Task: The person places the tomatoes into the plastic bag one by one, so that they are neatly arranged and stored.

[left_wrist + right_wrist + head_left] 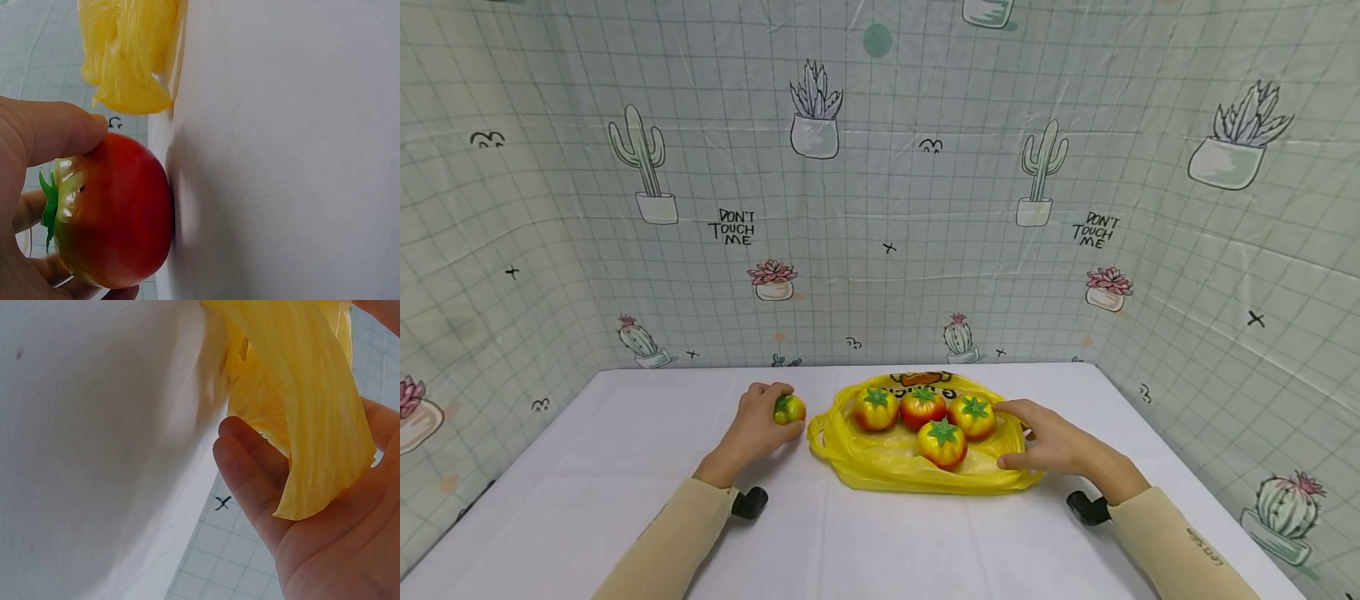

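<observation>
My left hand (765, 421) grips a tomato (119, 209), red below and yellow-green near its leafy green top, to the left of the bag. Thumb and fingers lie around its sides, and its underside is at or close to the white cloth. Several similar red-and-yellow tomatoes (942, 443) sit in a spread yellow plastic bag (880, 475). At the bag's right end is my right hand (1056, 437), thumb and index finger apart over the rim. In the right wrist view a loose flap of the bag (319, 425) drapes across that palm, with the fingers loosely extended.
A white cloth covers the table (895, 550). Behind and at both sides stands a grid-patterned cloth backdrop (880, 200) with cactus drawings. Black wrist-worn pieces (750, 503) show at both sleeve cuffs.
</observation>
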{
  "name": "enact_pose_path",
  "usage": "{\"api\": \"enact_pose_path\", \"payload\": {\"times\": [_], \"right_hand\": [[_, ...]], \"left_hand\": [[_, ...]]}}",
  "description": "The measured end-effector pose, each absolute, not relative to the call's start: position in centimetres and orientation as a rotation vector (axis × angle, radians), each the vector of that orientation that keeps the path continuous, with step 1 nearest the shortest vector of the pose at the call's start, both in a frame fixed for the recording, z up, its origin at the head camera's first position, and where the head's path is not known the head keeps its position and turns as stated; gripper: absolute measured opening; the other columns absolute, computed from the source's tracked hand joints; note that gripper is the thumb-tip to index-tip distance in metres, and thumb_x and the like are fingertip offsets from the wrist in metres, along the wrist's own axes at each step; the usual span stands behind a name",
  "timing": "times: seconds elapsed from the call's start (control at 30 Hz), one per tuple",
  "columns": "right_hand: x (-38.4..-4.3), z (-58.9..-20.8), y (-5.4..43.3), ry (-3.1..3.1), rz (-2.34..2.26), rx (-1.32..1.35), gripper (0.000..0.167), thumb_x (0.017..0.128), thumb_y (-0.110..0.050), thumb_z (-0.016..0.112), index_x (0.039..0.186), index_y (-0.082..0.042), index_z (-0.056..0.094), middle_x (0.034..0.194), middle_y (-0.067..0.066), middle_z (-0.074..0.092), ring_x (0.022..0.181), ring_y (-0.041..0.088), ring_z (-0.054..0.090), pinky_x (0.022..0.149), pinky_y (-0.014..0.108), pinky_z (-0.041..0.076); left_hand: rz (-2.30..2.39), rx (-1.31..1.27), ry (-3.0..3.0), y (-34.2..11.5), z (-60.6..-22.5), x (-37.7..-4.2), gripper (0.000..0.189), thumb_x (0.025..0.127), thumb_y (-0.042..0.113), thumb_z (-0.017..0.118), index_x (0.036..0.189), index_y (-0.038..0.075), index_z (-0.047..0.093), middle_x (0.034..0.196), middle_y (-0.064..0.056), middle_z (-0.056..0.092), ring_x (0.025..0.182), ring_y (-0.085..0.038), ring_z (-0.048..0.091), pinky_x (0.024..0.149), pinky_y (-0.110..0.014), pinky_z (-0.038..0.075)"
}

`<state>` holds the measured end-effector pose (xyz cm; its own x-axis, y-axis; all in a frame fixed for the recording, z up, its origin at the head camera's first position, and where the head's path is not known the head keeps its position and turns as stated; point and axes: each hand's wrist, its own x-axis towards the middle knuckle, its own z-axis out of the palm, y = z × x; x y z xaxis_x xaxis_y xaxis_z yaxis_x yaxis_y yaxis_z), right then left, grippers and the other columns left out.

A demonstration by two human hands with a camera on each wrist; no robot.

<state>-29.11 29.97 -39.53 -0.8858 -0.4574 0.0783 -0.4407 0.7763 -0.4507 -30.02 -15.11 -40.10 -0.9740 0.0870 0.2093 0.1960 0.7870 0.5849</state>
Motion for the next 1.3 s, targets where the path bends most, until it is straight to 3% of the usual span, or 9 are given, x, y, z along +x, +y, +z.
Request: {"api": "enact_pose_path", "payload": {"times": [1.3], "right_hand": [[-29.0,-39.4,29.9,2.920,-0.737,-0.733,0.079,0.076,-0.042,0.077,0.139,-0.009,0.044,0.139,0.015,0.044,0.117,0.032,0.049,0.090,0.047,0.048]], "left_hand": [[-0.880,-0.387,-2.658,-12.4,-37.8,-28.4,0.051,0.080,0.021,0.076,0.124,0.007,0.056,0.122,-0.017,0.042,0.109,-0.033,0.042,0.086,-0.047,0.048]]}}
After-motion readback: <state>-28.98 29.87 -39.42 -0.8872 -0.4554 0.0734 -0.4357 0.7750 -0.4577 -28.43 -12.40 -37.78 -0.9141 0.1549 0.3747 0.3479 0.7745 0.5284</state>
